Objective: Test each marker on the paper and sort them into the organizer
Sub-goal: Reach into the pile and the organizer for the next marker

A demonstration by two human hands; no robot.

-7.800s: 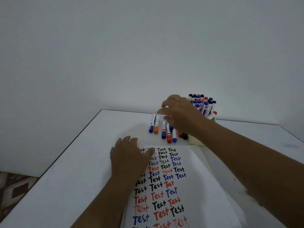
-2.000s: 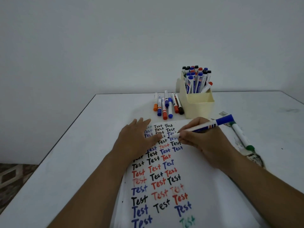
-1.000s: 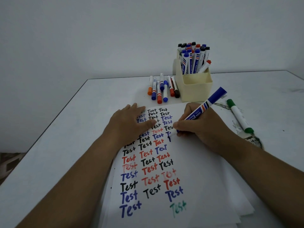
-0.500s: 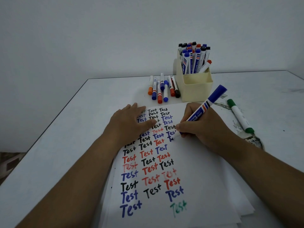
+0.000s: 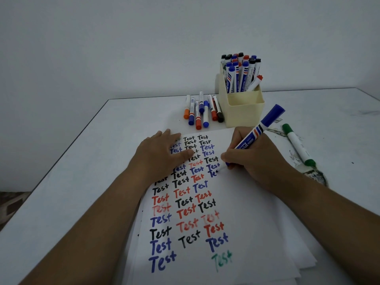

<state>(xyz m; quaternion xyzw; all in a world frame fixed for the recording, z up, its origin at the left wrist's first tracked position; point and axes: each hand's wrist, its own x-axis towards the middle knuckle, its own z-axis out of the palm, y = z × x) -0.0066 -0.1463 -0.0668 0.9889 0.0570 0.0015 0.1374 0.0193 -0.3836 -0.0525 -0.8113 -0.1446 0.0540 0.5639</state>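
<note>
My right hand (image 5: 257, 161) grips a blue marker (image 5: 259, 128), its cap posted on the upper end, tip down on the paper (image 5: 242, 212) beside a half-written blue word. My left hand (image 5: 162, 155) lies flat, fingers spread, on the paper's upper left, covering some words. The sheet carries columns of "Test" in black, red, blue and one green. A cream organizer (image 5: 242, 110) behind the paper holds several capped markers upright in its back compartment. Several loose markers (image 5: 202, 112) lie in a row to its left.
A green marker (image 5: 297, 145) lies on the white table (image 5: 82, 171) right of my right hand, among ink smudges. More sheets are stacked under the paper. A wall runs behind the table; the table's left edge drops to a patterned floor.
My right hand took a blue marker from the row, brought it to the paper and has been writing; over the last second the tip has moved rightwards along the new blue word. My left hand stays put.
</note>
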